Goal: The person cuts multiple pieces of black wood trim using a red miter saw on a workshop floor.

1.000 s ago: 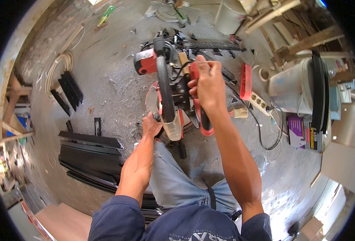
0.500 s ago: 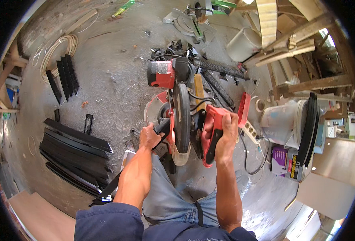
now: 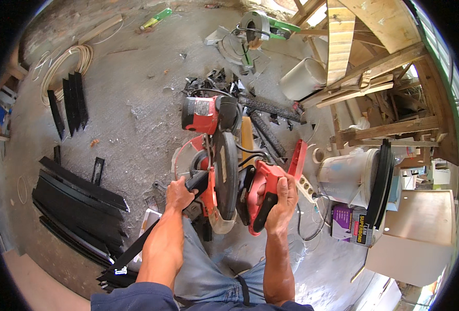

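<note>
The red saw (image 3: 225, 176) stands on the floor (image 3: 141, 98) in front of your legs, and your right hand (image 3: 281, 199) is wrapped around its red-and-black handle (image 3: 271, 172). Your left hand (image 3: 180, 194) is closed on a black strip (image 3: 135, 249) that slants up to the saw's left side.

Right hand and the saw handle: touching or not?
Touching. The head view shows the right hand wrapped around the red-and-black saw handle, with no gap between them.
</note>
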`<state>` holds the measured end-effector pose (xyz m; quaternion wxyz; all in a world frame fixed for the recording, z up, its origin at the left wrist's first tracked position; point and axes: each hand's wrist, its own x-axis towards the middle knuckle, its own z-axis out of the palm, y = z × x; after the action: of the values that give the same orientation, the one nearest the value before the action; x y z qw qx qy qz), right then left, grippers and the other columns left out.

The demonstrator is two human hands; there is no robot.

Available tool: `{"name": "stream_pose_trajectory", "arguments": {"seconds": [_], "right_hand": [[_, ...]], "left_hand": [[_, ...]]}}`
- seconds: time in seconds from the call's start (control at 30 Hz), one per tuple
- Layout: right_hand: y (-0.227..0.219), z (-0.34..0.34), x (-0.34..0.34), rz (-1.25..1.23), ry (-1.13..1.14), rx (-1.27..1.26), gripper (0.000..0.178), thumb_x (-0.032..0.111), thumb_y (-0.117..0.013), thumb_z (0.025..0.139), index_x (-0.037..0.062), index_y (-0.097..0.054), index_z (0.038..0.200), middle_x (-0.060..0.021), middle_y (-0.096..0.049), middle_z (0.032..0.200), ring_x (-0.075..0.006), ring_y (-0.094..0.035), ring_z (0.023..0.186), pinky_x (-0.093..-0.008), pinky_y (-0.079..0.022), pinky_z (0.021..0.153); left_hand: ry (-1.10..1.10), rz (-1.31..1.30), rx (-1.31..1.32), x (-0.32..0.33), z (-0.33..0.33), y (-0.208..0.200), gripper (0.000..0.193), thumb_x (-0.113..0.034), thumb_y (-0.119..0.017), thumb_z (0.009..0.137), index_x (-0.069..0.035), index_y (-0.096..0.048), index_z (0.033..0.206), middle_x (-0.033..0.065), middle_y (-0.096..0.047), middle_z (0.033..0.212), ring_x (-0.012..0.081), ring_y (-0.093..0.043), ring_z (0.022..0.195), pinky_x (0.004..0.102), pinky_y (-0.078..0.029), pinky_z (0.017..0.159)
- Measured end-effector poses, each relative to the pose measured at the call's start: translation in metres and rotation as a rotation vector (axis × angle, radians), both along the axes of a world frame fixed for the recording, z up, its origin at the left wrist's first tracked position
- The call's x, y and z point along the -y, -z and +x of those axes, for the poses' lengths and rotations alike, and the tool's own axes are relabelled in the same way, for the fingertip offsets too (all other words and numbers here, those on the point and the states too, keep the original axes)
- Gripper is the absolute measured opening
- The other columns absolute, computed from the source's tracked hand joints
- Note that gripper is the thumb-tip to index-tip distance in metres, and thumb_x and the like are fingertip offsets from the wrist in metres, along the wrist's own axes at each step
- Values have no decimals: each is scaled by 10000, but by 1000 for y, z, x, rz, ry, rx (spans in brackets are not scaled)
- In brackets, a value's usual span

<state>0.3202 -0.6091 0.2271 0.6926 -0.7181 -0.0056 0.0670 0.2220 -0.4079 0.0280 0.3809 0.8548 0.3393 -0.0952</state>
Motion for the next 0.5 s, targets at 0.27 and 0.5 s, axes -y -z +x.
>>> {"name": "stream_pose_trajectory", "arguments": {"seconds": [0.27, 0.5], "right_hand": [[8, 0, 7, 50, -8, -42, 410, 371, -486, 1062, 11, -573, 1240, -63, -668, 837, -108, -606, 679, -253, -493, 622], [30, 3, 11, -84, -19, 115, 458, 446, -458, 1056, 42, -535, 1261, -66, -615, 690, -111, -550, 531, -244, -444, 491]], "left_hand": [[-8, 1, -24, 0, 2, -1, 476, -282, -864, 678, 4, -659, 997, 282, -703, 946, 454, -683, 957, 512, -551, 851], [-15, 11, 8, -1, 0, -1, 478, -276, -863, 673, 24, -662, 987, 303, -694, 943, 463, -677, 958, 507, -546, 858]]}}
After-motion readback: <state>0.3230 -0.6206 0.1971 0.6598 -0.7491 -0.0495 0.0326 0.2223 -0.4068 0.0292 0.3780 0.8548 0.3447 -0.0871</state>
